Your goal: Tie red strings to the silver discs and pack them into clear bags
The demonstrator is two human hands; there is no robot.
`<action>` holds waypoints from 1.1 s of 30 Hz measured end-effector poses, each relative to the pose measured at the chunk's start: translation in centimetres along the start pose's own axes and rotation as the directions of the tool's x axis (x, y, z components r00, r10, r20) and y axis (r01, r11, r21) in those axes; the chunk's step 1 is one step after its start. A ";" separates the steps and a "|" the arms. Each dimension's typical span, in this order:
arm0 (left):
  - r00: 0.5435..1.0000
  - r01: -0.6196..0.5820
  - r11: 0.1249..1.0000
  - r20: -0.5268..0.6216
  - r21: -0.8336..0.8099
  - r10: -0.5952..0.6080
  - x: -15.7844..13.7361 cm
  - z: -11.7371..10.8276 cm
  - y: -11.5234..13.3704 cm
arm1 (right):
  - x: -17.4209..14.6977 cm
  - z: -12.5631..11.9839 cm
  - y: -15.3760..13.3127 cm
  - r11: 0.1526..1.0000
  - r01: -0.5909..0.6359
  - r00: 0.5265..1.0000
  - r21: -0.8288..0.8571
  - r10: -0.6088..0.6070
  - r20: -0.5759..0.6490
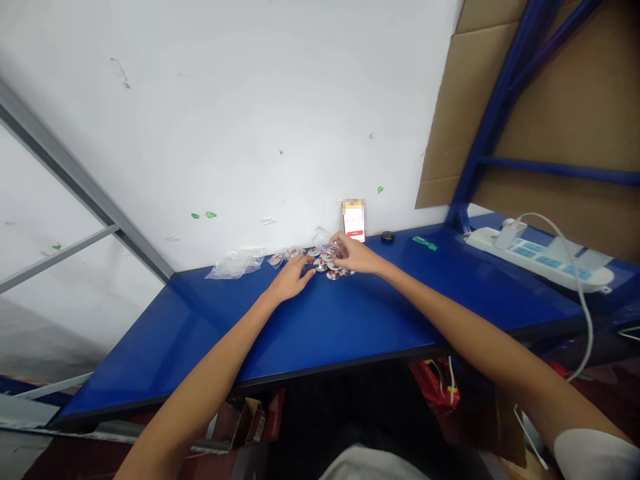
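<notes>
Several small round white-and-red items [334, 274] with shiny rims lie in a heap at the back of the blue table [320, 327]. At the heap's left edge is my left hand [291, 277], fingers apart and fingertips touching or close to the nearest pieces. My right hand [353, 255] reaches over the heap from the right, its fingers curled down and together on something shiny there; the fingers hide what it is. Clear plastic bags [237, 263] lie flat to the left of the pieces.
A lit phone [355, 223] leans against the white wall [280, 100] behind the heap. Right of it are a small black object [387, 236] and a green strip [425, 243]. A white power strip [540, 259] with a plugged-in cable sits by the blue metal frame [493, 107].
</notes>
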State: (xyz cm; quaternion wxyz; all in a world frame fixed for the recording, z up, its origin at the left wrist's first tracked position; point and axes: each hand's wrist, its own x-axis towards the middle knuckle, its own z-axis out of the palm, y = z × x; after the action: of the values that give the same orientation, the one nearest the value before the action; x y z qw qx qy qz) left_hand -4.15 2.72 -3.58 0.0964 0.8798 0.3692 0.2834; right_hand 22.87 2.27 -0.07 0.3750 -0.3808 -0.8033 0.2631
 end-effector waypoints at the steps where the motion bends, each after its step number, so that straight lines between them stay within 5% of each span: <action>1: 0.999 0.031 0.999 -0.027 0.003 -0.031 0.2 0.7 -0.1 | -0.1 0.1 -0.2 0.999 0.010 1.000 -0.053 -0.010 0.008; 4: 0.990 0.099 0.995 -0.103 0.011 -0.097 0.9 2.3 -0.3 | -0.2 0.6 -0.9 0.977 0.055 0.998 -0.207 -0.052 0.019; 8: 0.995 0.012 0.998 -0.103 0.065 -0.005 1.4 3.1 -0.4 | -0.2 1.0 -1.3 0.937 0.078 0.997 -0.341 -0.068 0.039; 14: 0.993 -0.009 1.000 -0.114 -0.004 0.009 1.2 2.4 0.1 | -0.4 1.3 -1.2 0.916 0.077 0.997 -0.394 -0.065 0.043; 18: 0.981 0.094 0.985 -0.153 -0.145 -0.116 1.2 0.7 0.1 | -0.5 1.5 -0.9 0.910 0.083 0.996 -0.406 -0.069 0.048; 21: 0.937 0.205 0.893 -0.183 -0.401 -0.297 1.0 -1.6 -0.1 | -0.6 1.5 -0.9 0.909 0.071 0.997 -0.410 -0.052 0.056; 25: 0.883 0.184 0.691 -0.192 -0.699 -0.429 0.7 -4.6 0.0 | -0.6 1.5 -1.0 0.905 0.075 0.996 -0.419 -0.052 0.066; 33: 0.910 0.300 0.656 0.002 -0.693 -0.414 0.5 -4.7 2.3 | -0.8 1.7 -2.2 0.916 0.093 0.994 -0.391 -0.061 0.092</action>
State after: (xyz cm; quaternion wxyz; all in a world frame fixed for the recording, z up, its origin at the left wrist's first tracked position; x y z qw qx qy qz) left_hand -5.20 1.20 1.37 0.4356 0.6674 0.4119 0.4417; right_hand 20.93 0.10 0.14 0.2690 -0.4060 -0.8681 0.0956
